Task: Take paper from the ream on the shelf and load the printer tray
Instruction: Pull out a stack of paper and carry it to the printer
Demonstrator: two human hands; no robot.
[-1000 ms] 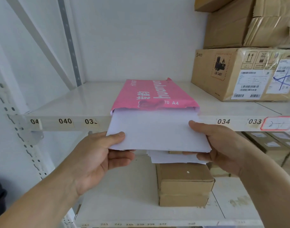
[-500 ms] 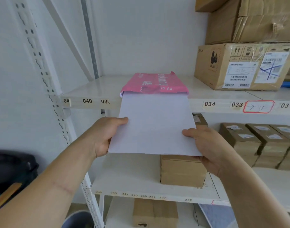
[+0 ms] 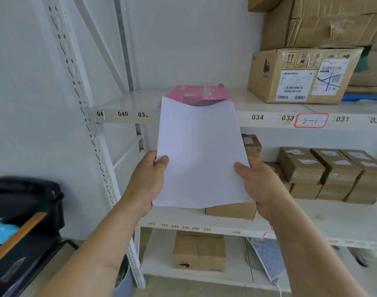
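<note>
I hold a stack of white paper (image 3: 199,153) in front of me with both hands, clear of the pink ream wrapper (image 3: 196,95) that lies open on the upper shelf (image 3: 269,120). My left hand (image 3: 148,181) grips the stack's lower left edge, thumb on top. My right hand (image 3: 261,185) grips the lower right edge the same way. The far end of the stack curls slightly and covers the ream's open mouth. No printer tray can be made out.
A labelled cardboard box (image 3: 301,76) stands on the upper shelf to the right, more boxes above it. Small brown boxes (image 3: 329,174) fill the middle shelf. A white perforated upright (image 3: 93,133) rises at left, with a dark black object (image 3: 25,202) beside it.
The paper stack has come fully out of the pink wrapper and toward me. I have stepped back, so more of the shelving and the dark object at left show.
</note>
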